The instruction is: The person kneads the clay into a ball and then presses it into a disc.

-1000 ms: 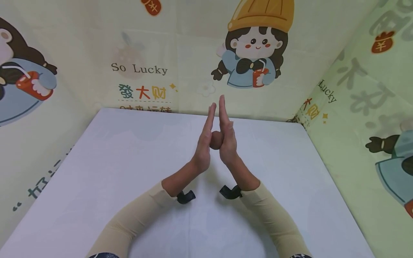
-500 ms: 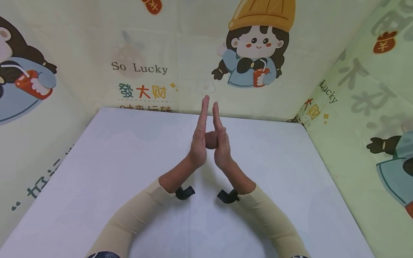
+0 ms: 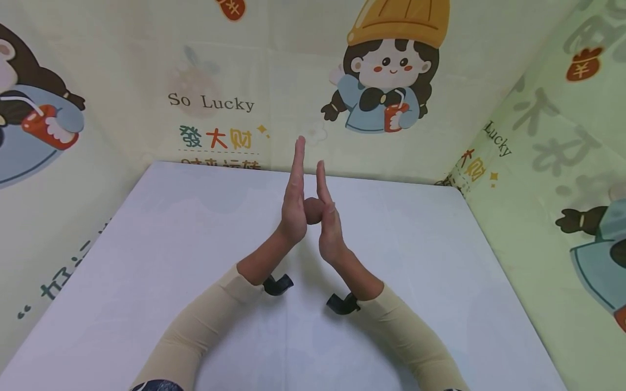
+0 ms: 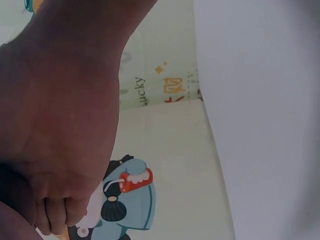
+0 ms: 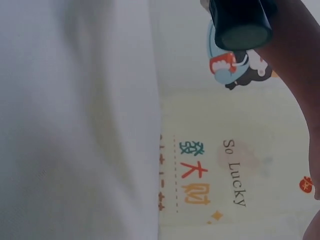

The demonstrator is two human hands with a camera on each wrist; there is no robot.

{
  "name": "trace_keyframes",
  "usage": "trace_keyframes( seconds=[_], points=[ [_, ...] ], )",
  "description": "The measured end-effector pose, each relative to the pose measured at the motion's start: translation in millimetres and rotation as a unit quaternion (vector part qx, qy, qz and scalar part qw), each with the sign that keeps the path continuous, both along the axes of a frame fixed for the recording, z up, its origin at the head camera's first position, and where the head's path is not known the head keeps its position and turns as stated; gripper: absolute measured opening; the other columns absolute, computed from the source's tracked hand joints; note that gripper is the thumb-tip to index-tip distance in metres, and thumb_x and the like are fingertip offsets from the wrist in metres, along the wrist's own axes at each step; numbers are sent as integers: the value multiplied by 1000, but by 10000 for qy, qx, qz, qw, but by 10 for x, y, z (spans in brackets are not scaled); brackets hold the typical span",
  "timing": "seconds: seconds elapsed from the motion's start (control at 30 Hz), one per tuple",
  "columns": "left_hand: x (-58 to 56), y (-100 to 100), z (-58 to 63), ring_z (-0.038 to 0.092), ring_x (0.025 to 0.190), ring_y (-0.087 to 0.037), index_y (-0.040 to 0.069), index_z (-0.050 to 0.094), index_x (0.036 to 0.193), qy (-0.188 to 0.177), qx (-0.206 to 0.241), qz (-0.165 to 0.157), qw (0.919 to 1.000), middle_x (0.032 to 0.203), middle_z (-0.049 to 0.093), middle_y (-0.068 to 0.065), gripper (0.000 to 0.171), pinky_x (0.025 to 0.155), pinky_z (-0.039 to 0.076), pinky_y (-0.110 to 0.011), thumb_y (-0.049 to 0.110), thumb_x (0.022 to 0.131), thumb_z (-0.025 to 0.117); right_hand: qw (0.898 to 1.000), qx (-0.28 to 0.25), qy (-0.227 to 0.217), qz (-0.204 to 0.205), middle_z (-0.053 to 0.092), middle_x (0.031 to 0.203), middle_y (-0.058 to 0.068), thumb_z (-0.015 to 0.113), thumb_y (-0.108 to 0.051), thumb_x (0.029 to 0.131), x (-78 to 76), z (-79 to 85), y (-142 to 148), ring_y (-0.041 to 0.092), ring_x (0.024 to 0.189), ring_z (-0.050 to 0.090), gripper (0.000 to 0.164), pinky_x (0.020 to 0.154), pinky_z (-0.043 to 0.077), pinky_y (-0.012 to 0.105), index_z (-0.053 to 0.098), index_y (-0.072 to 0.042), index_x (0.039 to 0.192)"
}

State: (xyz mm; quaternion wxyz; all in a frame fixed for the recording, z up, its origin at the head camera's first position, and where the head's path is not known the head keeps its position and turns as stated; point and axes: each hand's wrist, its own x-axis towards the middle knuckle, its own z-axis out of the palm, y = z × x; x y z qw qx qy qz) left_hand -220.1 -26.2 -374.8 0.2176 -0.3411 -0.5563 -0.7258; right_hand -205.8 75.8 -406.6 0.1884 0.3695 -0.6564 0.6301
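The left hand [image 3: 294, 203] and the right hand [image 3: 331, 231] stand palm to palm with fingers straight and pointing away from the person, the left's fingertips reaching farther forward than the right's. Neither curls round anything; both lie flat and open, pressing one brown ball [image 3: 313, 210] between the palms, off the desk [image 3: 235, 222]. The forearms angle inward from either side in two beige sleeves [image 3: 195, 320], and one dark curved device juts inward at each wrist, two in all: the left device [image 3: 277, 284] and the right device [image 3: 342, 304]. On the printed backdrop [image 3: 288, 65], three cartoon figures show, two cut off by the frame's edges.
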Motion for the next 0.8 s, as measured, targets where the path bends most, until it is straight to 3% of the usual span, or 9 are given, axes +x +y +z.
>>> trace_keyframes(
  seconds=[0.03, 0.1, 0.13, 0.17, 0.3, 0.6, 0.8],
  points=[
    [-16, -9, 5, 0, 161, -14, 1, 5, 168, -12, 42, 10, 10000, 177, 3, -10, 69, 127, 0, -39, 32, 107, 15, 10000, 14, 5, 6, 40, 163, 17, 14, -61, 111, 13, -6, -9, 9, 126, 52, 82, 127, 9, 46, 6, -2, 167],
    [-49, -27, 18, 0, 161, -14, 2, 4, 168, -45, 112, 51, 9999, 177, 4, -9, 68, 127, 0, -37, 30, 107, 15, 10000, 65, 30, 55, 8, 175, 14, 14, -61, 111, 34, -19, -29, 16, 156, 22, 82, 128, 6, 46, 5, -1, 167],
    [-64, -36, 23, 1, 161, -13, 2, 4, 168, -61, 140, 82, 9999, 177, 4, -8, 68, 127, 0, -37, 29, 106, 14, 9999, 70, 41, 63, 7, 176, 14, 14, -61, 111, 44, -24, -36, 19, 158, 19, 82, 128, 6, 47, 4, -1, 167],
    [-80, -46, 28, 1, 161, -13, 2, 4, 168, -74, 168, 103, 9998, 177, 4, -7, 68, 127, 0, -37, 28, 106, 14, 9999, 100, 78, 73, -1, 176, 13, 14, -60, 111, 52, -29, -45, 22, 161, 2, 82, 128, 4, 47, 4, -1, 167],
    [-143, -79, 31, 3, 160, -11, 1, 5, 168, -139, 237, 221, 9994, 177, 5, -9, 69, 127, 1, -35, 27, 105, 15, 9996, 138, 242, 60, -2, 176, 14, 13, -59, 111, 78, -38, -64, 29, 161, -3, 82, 128, 1, 48, 2, 1, 167],
    [-225, -121, -19, 7, 160, -11, -1, 7, 167, -194, 159, 470, 9986, 176, 8, -11, 66, 127, 3, -34, 23, 106, 15, 9990, 155, 407, 85, -5, 175, 15, 12, -58, 112, 144, 22, -74, 30, 161, -6, 82, 127, -1, 50, 0, 2, 166],
    [-256, -109, -99, 2, 160, -8, 3, 9, 168, -338, -96, 377, 9987, 176, 5, -11, 65, 127, 2, -34, 26, 107, 15, 9986, 131, 516, 56, -4, 175, 14, 12, -59, 111, 172, 105, -64, 30, 161, -4, 84, 127, 1, 51, 2, 4, 165]
  ],
)
